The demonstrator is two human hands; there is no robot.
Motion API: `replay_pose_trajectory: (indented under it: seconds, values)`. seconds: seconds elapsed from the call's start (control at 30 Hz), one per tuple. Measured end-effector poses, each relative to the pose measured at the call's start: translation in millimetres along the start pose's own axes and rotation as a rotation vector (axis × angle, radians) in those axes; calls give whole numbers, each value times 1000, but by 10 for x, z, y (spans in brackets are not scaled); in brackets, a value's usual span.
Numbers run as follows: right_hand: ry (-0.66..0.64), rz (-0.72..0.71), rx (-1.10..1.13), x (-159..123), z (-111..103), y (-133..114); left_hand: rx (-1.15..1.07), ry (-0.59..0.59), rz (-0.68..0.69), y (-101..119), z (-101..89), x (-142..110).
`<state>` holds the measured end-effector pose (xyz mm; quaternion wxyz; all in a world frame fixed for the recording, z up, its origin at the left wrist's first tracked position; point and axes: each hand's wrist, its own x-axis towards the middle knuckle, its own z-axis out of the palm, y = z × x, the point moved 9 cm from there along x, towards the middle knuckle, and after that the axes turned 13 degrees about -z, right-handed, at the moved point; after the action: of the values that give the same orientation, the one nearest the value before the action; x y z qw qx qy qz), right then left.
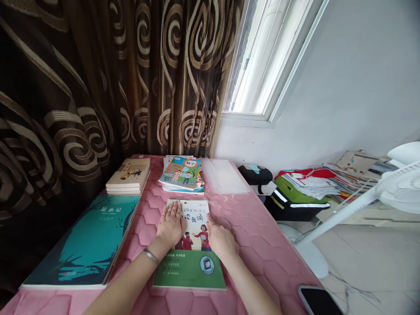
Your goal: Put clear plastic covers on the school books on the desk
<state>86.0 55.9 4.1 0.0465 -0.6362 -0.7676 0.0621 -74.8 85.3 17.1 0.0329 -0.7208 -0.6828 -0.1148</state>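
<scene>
A book [192, 269] with a white and green cover lies closed on the pink quilted tabletop [144, 232]. My left hand [171, 225] rests flat over the upper left of its cover, fingers stretched out, a silver bracelet on the wrist. At the book's right edge is my right hand [221, 238], its index finger extended on the border of the cover; the other fingers are partly hidden. Neither hand has anything lifted. Left of them lies a large teal book [90, 236]. Behind the book sits a small pile topped by a blue textbook [180, 170].
A stack of tan books [129, 173] stands at the back left, and clear plastic sleeves [225, 175] lie at the back right. A phone [320, 301] rests near the right corner. Beyond the table's right edge are a white fan [344, 210] and a green-black bag [295, 201].
</scene>
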Motion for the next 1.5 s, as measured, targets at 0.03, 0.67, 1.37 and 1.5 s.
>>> replay_pose_trajectory:
  seconds: [0.03, 0.67, 1.37, 1.5]
  values:
    - [3, -2, -4, -1, -5, -9, 5, 6, 36, 33, 4, -139]
    - [167, -462, 15, -421, 154, -936, -15, -50, 296, 79, 0, -1176]
    - [45, -447, 13, -491, 30, -598, -53, -108, 222, 403, 10, -984]
    - [-110, -471, 61, -204, 53, -497, -81, -67, 249, 372, 132, -1019]
